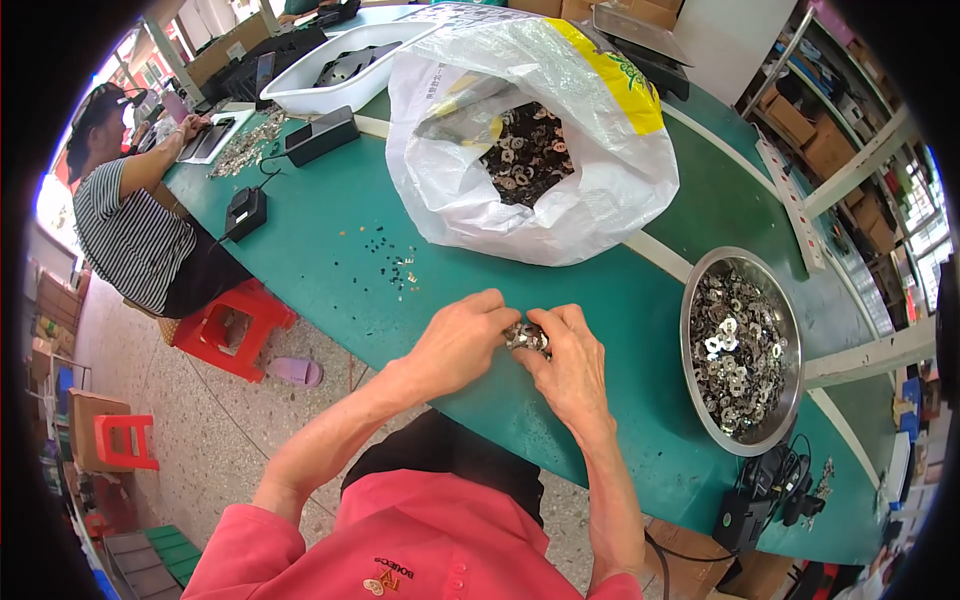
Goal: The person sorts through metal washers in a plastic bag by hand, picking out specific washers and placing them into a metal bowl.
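- The left hand (462,338) and the right hand (570,362) meet over the near edge of the green table (330,230), fingers curled inward toward each other
- Between them sits a small cluster of metal parts (527,338), shiny and silvery; both hands pinch it, the left hand's fingers closed on its left side, the right hand's thumb and fingers closed on its right
- The cluster is held just above the tabletop, near the person's body, well apart from the containers
- To the right stands a round steel bowl (790,330), filled with many small silvery pieces of the same kind
- Behind the hands, farther across the table, a large white plastic sack (580,190) with a yellow stripe lies open, dark and silvery small parts showing in its mouth
- A few tiny dark and pale bits (395,262) lie scattered on the green surface left of the sack
- At the far left another person in a striped shirt (125,225) sits at the same table, next to a red stool (232,325)
- A white tray (340,85) stands at the far end, and a small black device (245,212) rests near the table's left edge
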`<state>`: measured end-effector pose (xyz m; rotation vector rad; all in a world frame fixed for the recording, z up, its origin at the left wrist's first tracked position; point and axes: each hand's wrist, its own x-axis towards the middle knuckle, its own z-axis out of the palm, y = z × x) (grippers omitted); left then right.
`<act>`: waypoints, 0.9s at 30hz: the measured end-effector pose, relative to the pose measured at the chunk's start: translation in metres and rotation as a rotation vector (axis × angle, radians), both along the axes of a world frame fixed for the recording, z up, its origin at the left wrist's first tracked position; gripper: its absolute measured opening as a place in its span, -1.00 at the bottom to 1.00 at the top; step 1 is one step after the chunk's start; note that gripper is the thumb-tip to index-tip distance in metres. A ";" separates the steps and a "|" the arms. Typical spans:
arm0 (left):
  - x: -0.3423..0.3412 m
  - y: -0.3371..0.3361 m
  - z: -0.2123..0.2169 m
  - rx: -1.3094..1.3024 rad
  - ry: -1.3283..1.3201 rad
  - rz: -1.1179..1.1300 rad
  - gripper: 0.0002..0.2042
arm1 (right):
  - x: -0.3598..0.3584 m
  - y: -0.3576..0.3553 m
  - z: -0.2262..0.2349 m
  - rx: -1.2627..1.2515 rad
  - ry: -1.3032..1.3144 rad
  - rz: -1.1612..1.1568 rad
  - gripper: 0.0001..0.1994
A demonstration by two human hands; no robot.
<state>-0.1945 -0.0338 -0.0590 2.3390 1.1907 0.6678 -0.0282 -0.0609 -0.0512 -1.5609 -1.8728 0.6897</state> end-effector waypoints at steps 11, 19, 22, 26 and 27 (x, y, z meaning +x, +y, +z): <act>0.024 0.001 -0.007 0.019 -0.250 0.057 -0.80 | 0.003 0.002 -0.002 -0.045 0.211 -0.123 -0.66; 0.036 0.010 0.014 -0.175 -0.466 0.001 -0.71 | 0.020 0.008 -0.006 -0.380 0.863 -0.086 -0.74; 0.036 0.009 0.022 -0.203 -0.491 0.006 -0.69 | 0.023 0.008 -0.005 -0.399 1.003 -0.061 -0.75; 0.040 0.009 0.028 -0.107 -0.482 -0.088 -0.68 | 0.030 0.009 -0.009 -0.487 1.203 -0.053 -0.72; 0.041 0.009 0.025 -0.064 -0.445 -0.101 -0.66 | 0.032 0.008 -0.009 -0.518 1.252 -0.025 -0.70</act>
